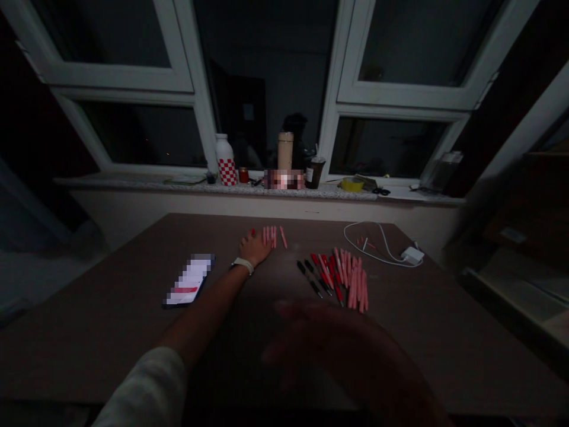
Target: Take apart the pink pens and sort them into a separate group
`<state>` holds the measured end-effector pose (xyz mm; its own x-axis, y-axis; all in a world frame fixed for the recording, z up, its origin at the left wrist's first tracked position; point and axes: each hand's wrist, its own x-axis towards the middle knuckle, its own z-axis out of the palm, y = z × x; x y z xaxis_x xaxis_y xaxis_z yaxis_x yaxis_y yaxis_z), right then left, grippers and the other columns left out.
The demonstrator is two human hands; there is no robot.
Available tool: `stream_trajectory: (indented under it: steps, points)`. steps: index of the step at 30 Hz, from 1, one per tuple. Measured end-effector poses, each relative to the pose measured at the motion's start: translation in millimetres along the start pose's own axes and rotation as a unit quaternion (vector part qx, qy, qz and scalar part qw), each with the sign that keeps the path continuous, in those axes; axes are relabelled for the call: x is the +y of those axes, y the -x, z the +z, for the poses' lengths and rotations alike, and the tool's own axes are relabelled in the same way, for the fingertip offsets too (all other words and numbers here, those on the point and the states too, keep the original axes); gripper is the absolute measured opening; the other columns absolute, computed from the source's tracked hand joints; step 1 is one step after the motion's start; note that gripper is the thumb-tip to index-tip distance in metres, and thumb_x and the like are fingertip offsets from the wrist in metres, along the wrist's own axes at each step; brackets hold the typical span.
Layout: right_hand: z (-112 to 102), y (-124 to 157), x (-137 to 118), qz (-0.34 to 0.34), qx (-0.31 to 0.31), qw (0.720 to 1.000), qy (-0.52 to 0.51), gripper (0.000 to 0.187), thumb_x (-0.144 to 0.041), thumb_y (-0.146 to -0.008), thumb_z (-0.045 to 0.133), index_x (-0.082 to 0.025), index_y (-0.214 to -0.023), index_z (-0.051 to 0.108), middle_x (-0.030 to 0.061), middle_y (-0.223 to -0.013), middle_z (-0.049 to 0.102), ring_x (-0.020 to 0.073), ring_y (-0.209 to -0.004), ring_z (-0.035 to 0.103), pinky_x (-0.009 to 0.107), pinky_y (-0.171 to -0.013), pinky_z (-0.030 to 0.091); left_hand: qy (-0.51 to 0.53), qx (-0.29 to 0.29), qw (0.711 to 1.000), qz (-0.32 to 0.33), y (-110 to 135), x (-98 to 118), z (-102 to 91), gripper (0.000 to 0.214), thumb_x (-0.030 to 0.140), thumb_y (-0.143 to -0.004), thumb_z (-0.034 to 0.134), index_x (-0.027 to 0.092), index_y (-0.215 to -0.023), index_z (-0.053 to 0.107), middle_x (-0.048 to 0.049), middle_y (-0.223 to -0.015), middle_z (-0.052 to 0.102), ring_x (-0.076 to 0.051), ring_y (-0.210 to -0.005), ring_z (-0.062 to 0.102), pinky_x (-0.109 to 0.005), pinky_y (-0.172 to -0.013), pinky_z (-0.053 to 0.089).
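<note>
My left hand (255, 248) lies on the far part of the table with its fingers spread, its thumb side against a short row of pink pens (269, 236). One more pink pen (283, 237) lies just right of that row. A small red spot shows by the fingertips; I cannot make out what it is. My right hand (311, 332) hovers close to the camera, dark and smeared by motion, so its grip is unclear. Beyond it lies a bunch of pink pens (357, 283), with red pens (335, 279) and black pens (310, 279) to their left.
A lit phone (189, 281) rests at the left of the brown table (133, 284). On the right are a white cable (384, 237) and charger (412, 255). A checkered bottle (226, 163), a beige flask (285, 151) and a drink cup (315, 172) line the windowsill.
</note>
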<state>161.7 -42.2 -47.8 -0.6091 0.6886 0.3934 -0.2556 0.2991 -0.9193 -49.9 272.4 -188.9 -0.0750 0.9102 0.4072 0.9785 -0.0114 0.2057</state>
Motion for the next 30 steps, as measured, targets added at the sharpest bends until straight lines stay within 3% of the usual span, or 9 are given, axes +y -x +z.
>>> stream_trajectory:
  steps: [3,6,11,14,17,23,28,30]
  points:
    - [-31,-36,16,-0.037,0.022,0.998,-0.036,0.049,-0.058,-0.09,0.048,-0.031,-0.13,0.054,0.0061,-0.124,0.063,0.023,-0.104,0.064,0.038,-0.084,0.052,0.008,-0.027,0.999,0.017,0,0,8.0,0.076,0.071,-0.086,0.03,0.02,-0.142,0.042,-0.0243,-0.142,0.042,-0.04,-0.12,0.049,-0.052,-0.094,0.039]
    - [-64,-56,48,-0.015,0.074,0.997,0.026,0.038,-0.048,-0.091,0.054,-0.027,-0.123,0.06,0.0063,-0.12,0.066,0.0201,-0.096,0.067,0.036,-0.082,0.052,0.007,-0.044,0.999,0.03,0,6,13.4,0.082,0.074,-0.084,0.031,0.02,-0.147,0.033,-0.0241,-0.146,0.037,-0.04,-0.128,0.042,-0.052,-0.1,0.034]
    - [-116,-60,105,0.02,0.165,0.97,0.176,0.031,-0.04,-0.089,0.06,-0.02,-0.112,0.067,0.0077,-0.103,0.072,0.018,-0.09,0.067,0.033,-0.083,0.051,0.016,-0.037,0.997,0.065,-2,13,16.4,0.078,0.068,-0.086,0.037,0.02,-0.148,0.03,-0.0177,-0.15,0.035,-0.035,-0.137,0.033,-0.047,-0.109,0.027]
    - [-136,-53,131,0.034,0.215,0.957,0.19,0.031,-0.041,-0.089,0.059,-0.018,-0.107,0.068,0.0083,-0.098,0.073,0.0175,-0.082,0.067,0.03,-0.074,0.052,0.03,-0.031,0.995,0.093,-4,14,17.9,0.073,0.061,-0.089,0.038,0.02,-0.149,0.029,-0.0148,-0.15,0.037,-0.034,-0.139,0.031,-0.046,-0.11,0.026]
    - [-148,-44,148,0.055,0.254,0.941,0.215,0.03,-0.043,-0.089,0.057,-0.017,-0.097,0.069,0.0072,-0.089,0.073,0.0158,-0.069,0.065,0.025,-0.061,0.05,0.032,-0.025,0.993,0.111,-7,15,21.2,0.071,0.058,-0.091,0.039,0.017,-0.148,0.031,-0.0149,-0.149,0.038,-0.034,-0.139,0.029,-0.046,-0.111,0.025]
    - [-166,-34,158,0.057,0.279,0.893,0.348,0.029,-0.041,-0.09,0.053,-0.018,-0.093,0.071,0.0047,-0.077,0.072,0.0169,-0.064,0.064,0.024,-0.058,0.047,0.046,-0.013,0.991,0.123,-13,20,24.1,0.064,0.05,-0.091,0.043,0.013,-0.143,0.039,-0.0165,-0.144,0.044,-0.032,-0.137,0.034,-0.044,-0.111,0.028]
    - [-168,-33,161,0.065,0.304,0.864,0.397,0.032,-0.04,-0.091,0.05,-0.017,-0.093,0.072,0.0044,-0.071,0.071,0.0168,-0.059,0.062,0.024,-0.054,0.044,0.07,0.05,0.982,0.167,-4,28,0.1,0.049,0.041,-0.091,0.048,0.013,-0.13,0.051,-0.017,-0.132,0.053,-0.03,-0.126,0.044,-0.046,-0.106,0.033]
    - [-166,-33,162,0.068,0.308,0.86,0.402,0.032,-0.039,-0.091,0.05,-0.016,-0.094,0.072,0.0047,-0.071,0.071,0.017,-0.059,0.063,0.024,-0.054,0.044,0.093,0.06,0.961,0.253,7,35,-15.3,0.037,0.032,-0.091,0.047,0.014,-0.123,0.056,-0.0141,-0.129,0.054,-0.027,-0.123,0.046,-0.046,-0.106,0.034]
